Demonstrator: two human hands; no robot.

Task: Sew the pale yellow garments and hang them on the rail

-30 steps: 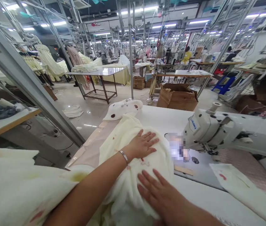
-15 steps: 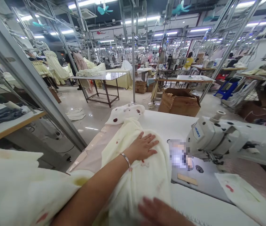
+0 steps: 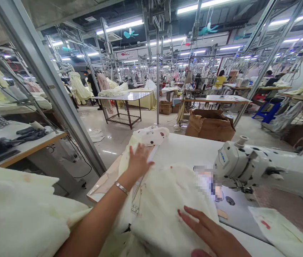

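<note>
Cream fabric with small reddish prints (image 3: 164, 192) lies spread over the white sewing table, left of the sewing machine (image 3: 242, 160). Its edge reaches the machine's metal bed plate. My left hand (image 3: 138, 160), with a silver bracelet at the wrist, is open with fingers spread, over a cream fold at the table's far left part; whether it touches is hard to tell. My right hand (image 3: 207, 226) rests open on the near part of the fabric, fingers stretched out. A folded white piece with dark spots (image 3: 153, 135) lies beyond my left fingertips.
More cream fabric (image 3: 14, 203) hangs at the near left. A small printed piece (image 3: 280, 225) lies right of the bed plate. A slanted metal post (image 3: 57, 100) rises at the left. Past the table stands a cardboard box (image 3: 210, 125). Several people are farther back.
My left hand has moved left, off the middle of the fabric. The cloth has shifted right towards the machine and lies flatter. My right hand has moved right, and the view has tilted up.
</note>
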